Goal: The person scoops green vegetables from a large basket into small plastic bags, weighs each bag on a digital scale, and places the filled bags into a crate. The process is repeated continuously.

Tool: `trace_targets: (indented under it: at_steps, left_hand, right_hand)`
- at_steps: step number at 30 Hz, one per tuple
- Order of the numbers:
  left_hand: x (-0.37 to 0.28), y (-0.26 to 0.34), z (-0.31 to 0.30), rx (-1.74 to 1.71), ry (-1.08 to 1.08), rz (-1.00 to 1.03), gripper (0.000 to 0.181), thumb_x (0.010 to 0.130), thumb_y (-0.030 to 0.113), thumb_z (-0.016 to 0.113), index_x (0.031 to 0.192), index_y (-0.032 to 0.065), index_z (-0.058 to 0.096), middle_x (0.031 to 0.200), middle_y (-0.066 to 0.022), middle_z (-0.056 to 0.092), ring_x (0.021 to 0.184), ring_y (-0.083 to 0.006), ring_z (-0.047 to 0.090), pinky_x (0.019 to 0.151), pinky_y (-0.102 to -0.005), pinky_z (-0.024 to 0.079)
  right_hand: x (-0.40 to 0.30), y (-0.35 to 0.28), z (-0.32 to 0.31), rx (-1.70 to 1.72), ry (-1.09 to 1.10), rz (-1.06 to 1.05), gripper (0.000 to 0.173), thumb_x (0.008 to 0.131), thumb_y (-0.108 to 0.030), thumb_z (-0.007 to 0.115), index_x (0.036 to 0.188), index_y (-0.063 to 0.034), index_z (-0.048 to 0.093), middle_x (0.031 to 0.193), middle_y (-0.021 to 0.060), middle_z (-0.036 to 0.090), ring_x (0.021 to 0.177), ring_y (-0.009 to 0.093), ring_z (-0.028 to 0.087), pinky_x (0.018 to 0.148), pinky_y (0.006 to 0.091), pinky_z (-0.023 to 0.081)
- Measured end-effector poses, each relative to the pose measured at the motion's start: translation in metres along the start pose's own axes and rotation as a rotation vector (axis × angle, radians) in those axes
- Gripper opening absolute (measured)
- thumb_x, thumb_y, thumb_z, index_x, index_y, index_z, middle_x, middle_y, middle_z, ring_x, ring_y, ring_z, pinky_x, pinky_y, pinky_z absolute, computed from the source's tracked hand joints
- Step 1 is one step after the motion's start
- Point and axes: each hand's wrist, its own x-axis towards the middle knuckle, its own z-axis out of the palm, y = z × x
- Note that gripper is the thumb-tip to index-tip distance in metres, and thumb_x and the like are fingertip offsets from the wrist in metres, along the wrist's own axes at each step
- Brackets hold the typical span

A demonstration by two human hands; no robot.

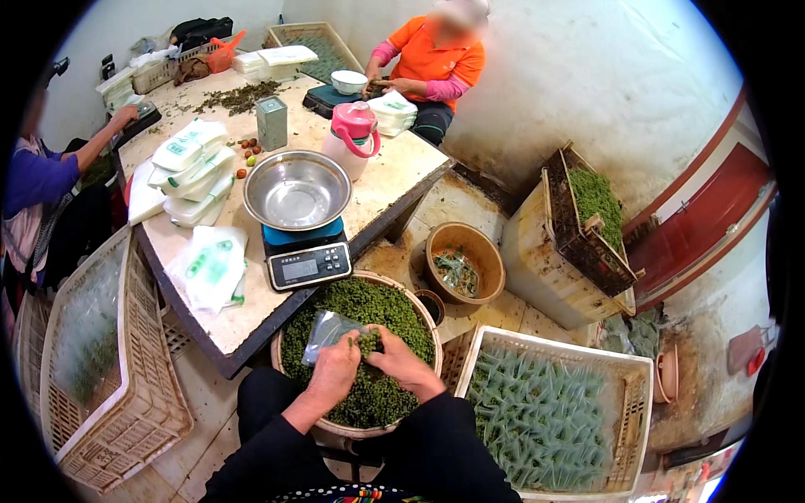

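Observation:
My left hand [333, 368] grips a clear plastic bag [326, 333], its lower end sticking out to the left. Pinched in my right hand [397, 361] is a small cluster of green peppercorns [370, 342], close against the fingers of my left hand. Whether part of the cluster is inside the bag is hidden by my fingers. Both hands are above a round basket [434, 333] heaped with loose green peppercorns [377, 402], in front of my knees. Beyond it, on the table's edge, a steel bowl [297, 192] rests on a digital scale [309, 264].
Printed plastic bags [210, 264] lie left of the scale on the table [402, 170]. A crate of filled bags [541, 415] stands at my right, another crate [126, 402] at left. A brown tub [465, 264] is on the floor. Two people [434, 63] work around the table.

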Motion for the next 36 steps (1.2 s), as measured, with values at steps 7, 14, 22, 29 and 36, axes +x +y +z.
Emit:
trace_targets:
  at_steps: [7, 14, 22, 29, 36]
  left_hand:
    - [-0.005, -0.005, 0.002, -0.183, -0.052, -0.081, 0.026, 0.092, 0.008, 0.044, 0.113, -0.0035, 0.053, 0.057, -0.0074, 0.052, 0.051, -0.0124, 0.051, 0.049, -0.0286, 0.042]
    - [-0.009, 0.014, 0.017, 0.189, -0.009, 0.284, 0.028, 0.084, 0.004, 0.047, 0.110, -0.0068, 0.049, 0.065, -0.0228, 0.058, 0.063, -0.0391, 0.059, 0.055, -0.0452, 0.047]
    - [0.013, -0.020, -0.017, -0.536, 0.028, -0.242, 0.023, 0.093, 0.008, 0.040, 0.104, -0.0049, 0.055, 0.057, 0.0006, 0.048, 0.049, -0.0061, 0.044, 0.046, -0.0217, 0.038]
    - [0.008, -0.028, -0.006, -0.467, 0.045, -0.174, 0.023, 0.093, 0.008, 0.041, 0.105, -0.0045, 0.056, 0.056, -0.0028, 0.050, 0.049, -0.0098, 0.048, 0.047, -0.0248, 0.040]
    - [0.001, -0.022, -0.013, -0.350, 0.036, -0.176, 0.024, 0.089, 0.007, 0.048, 0.110, -0.0033, 0.056, 0.056, -0.0118, 0.052, 0.048, -0.0152, 0.051, 0.047, -0.0300, 0.041]
  right_hand:
    - [-0.013, 0.006, 0.010, 0.734, 0.103, 0.099, 0.034, 0.083, -0.002, 0.060, 0.117, -0.0008, 0.054, 0.092, 0.0011, 0.056, 0.076, 0.006, 0.050, 0.064, 0.0184, 0.043]
    - [0.016, 0.033, 0.027, -0.238, 0.661, -0.248, 0.014, 0.070, -0.004, 0.064, 0.075, 0.0043, 0.055, 0.063, 0.0159, 0.058, 0.055, 0.026, 0.055, 0.057, 0.0327, 0.047]
    - [-0.011, -0.033, -0.011, -0.130, -0.109, -0.209, 0.057, 0.078, -0.013, 0.067, 0.129, -0.0047, 0.042, 0.122, 0.0136, 0.042, 0.115, 0.025, 0.044, 0.094, 0.0356, 0.039]
    - [-0.020, -0.029, 0.009, -0.349, 0.108, -0.153, 0.051, 0.079, -0.007, 0.063, 0.127, -0.0080, 0.046, 0.115, 0.0268, 0.051, 0.109, 0.037, 0.051, 0.091, 0.0374, 0.042]
    - [-0.016, -0.048, 0.011, -0.433, -0.072, -0.170, 0.047, 0.083, -0.001, 0.055, 0.126, 0.0055, 0.038, 0.108, 0.0254, 0.056, 0.077, 0.026, 0.063, 0.063, 0.0338, 0.051]
